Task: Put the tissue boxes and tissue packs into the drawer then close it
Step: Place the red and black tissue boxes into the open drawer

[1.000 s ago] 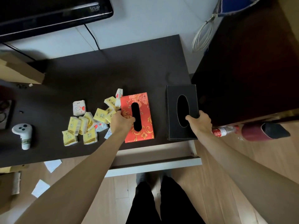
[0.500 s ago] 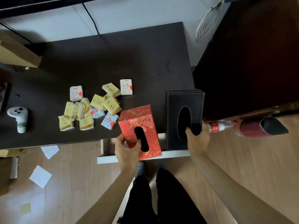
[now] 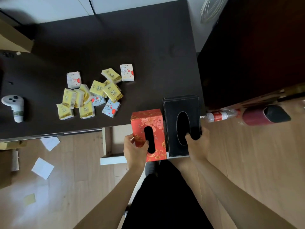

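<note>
My left hand (image 3: 134, 150) grips the red floral tissue box (image 3: 146, 126) by its oval slot. My right hand (image 3: 197, 142) grips the black tissue box (image 3: 180, 104) the same way, thumb in the opening. Both boxes hang side by side over the open white drawer (image 3: 112, 160) at the desk's front edge. Whether they rest on the drawer floor I cannot tell. Several small yellow and white tissue packs (image 3: 92, 95) lie scattered on the dark desk (image 3: 115, 38), left of the boxes.
A white controller (image 3: 15, 106) lies at the desk's left end. A dark cabinet (image 3: 255, 47) stands on the right, with a plastic bottle (image 3: 219, 115) and a red cylinder (image 3: 264, 115) at its foot. Paper scraps (image 3: 42, 168) litter the wooden floor.
Both hands lifted the boxes off the desk and carried them toward me, over the open drawer. The boxes now sit lower and closer together than half a second ago.
</note>
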Demonstrator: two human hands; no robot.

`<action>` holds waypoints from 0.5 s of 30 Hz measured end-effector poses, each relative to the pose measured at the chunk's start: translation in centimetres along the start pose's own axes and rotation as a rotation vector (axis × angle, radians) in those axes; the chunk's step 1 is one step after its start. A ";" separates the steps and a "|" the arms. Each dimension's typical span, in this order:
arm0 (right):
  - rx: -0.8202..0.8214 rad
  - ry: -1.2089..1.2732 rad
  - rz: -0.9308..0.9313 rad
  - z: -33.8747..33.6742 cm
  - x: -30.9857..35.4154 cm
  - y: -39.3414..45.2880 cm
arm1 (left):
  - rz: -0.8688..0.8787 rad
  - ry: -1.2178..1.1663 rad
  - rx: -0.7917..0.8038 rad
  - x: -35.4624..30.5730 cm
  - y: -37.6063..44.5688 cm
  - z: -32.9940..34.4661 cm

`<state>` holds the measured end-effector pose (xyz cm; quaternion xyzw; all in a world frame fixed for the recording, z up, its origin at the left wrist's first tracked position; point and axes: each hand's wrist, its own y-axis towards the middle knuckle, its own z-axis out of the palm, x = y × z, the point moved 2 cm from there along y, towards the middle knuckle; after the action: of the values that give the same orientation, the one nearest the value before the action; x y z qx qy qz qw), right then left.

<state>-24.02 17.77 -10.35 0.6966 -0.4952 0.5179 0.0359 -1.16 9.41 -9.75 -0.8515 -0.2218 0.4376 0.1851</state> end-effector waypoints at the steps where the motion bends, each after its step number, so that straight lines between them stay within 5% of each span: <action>1: 0.018 -0.002 0.030 -0.3 -0.6 -0.5 | -0.019 0.009 0.013 0.6 -0.6 -0.2; 15: 0.183 -0.446 0.158 1.5 -7.9 -5.2 | -0.180 0.307 0.103 8.7 -2.4 -2.0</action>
<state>-19.02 24.73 -14.62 0.7531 -0.4949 0.3952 -0.1781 4.51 15.85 -13.19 -0.8745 -0.2434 0.2949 0.2985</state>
